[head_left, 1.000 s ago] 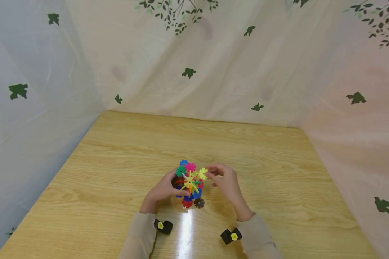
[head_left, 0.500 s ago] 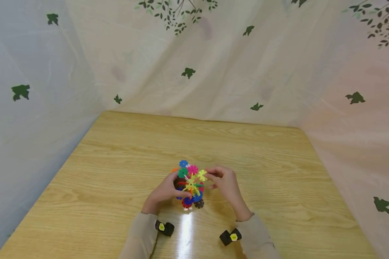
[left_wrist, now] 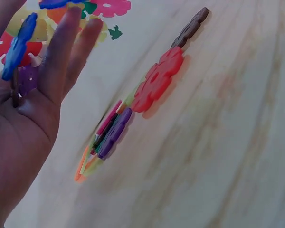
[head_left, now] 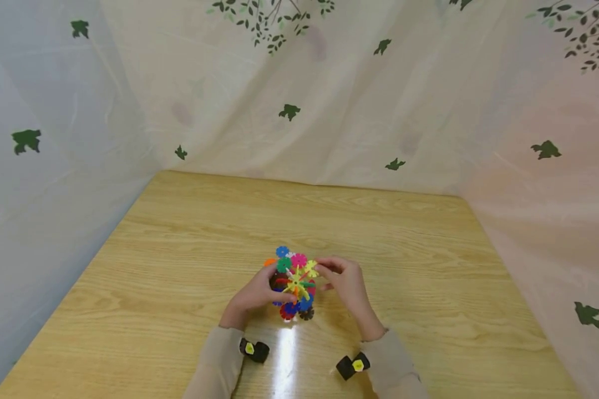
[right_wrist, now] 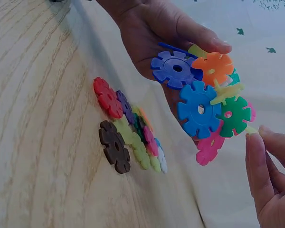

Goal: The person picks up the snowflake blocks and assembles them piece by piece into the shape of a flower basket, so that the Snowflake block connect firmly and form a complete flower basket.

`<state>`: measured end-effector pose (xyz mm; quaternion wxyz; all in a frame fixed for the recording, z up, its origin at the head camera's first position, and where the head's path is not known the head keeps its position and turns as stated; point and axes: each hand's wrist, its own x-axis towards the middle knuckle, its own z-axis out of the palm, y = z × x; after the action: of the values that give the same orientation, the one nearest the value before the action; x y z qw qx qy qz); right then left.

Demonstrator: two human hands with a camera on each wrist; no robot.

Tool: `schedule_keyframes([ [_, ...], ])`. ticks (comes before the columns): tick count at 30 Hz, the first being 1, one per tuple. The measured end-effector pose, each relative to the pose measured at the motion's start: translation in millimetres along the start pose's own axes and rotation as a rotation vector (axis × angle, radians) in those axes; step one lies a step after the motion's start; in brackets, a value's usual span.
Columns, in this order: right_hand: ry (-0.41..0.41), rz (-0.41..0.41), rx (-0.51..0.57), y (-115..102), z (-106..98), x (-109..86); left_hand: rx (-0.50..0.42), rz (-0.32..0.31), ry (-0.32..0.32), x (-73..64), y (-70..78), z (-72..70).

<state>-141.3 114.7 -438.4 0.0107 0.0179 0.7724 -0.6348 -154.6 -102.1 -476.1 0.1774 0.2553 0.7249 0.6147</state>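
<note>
My left hand [head_left: 254, 291] grips a cluster of interlocked plastic snowflake discs [right_wrist: 199, 109], many-coloured and raised over the table. Its thumb lies across the near side, with the other fingers behind. On the cluster's right side, my right hand [head_left: 346, 282] pinches a yellow snowflake disc [head_left: 311, 269] between thumb and index finger, right at the cluster's edge. In the right wrist view only a sliver of that disc shows at the fingertips. A blue disc [left_wrist: 20, 47] stands out near the left palm in the left wrist view.
Loose snowflake discs lie on the wooden table [head_left: 179, 233] beneath the cluster, among them a red disc [right_wrist: 108, 97], a brown disc [right_wrist: 115, 147] and a purple disc [left_wrist: 115, 133]. A pale curtain [head_left: 229, 111] with leaf prints surrounds the table's far and side edges.
The cluster has shifted slightly right with my left hand, closer to the yellow disc. An orange disc and a white disc have come into sight behind it. The right hand has barely moved.
</note>
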Motion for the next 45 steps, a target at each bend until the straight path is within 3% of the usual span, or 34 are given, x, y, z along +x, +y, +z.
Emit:
schedule_keyframes([
  [6,-0.028,0.000,-0.016,-4.9,-2.0,8.6,-0.047,-0.008,-0.046,-0.7,1.1,-2.5],
  [15,-0.112,0.014,-0.074,-10.6,-6.9,16.7,-0.170,0.037,-0.136,-2.6,2.4,-3.6],
  [24,-0.200,-0.021,-0.123,-14.9,-6.0,18.4,-0.094,0.002,-0.164,-3.5,2.9,-2.0],
  [31,-0.236,-0.049,-0.101,-14.8,-2.7,18.8,-0.053,0.018,-0.123,-6.2,0.8,-4.5],
  [37,-0.217,-0.044,-0.074,-3.9,-7.0,18.0,-0.189,-0.003,-0.059,-13.9,-3.9,-18.9],
  [41,-0.290,0.004,-0.228,10.5,-10.2,16.1,-0.232,0.001,0.066,-23.1,-5.6,-32.7],
  [45,-0.450,-0.050,-0.391,24.4,-7.1,14.1,-0.239,0.010,0.159,-30.4,-5.9,-42.9],
])
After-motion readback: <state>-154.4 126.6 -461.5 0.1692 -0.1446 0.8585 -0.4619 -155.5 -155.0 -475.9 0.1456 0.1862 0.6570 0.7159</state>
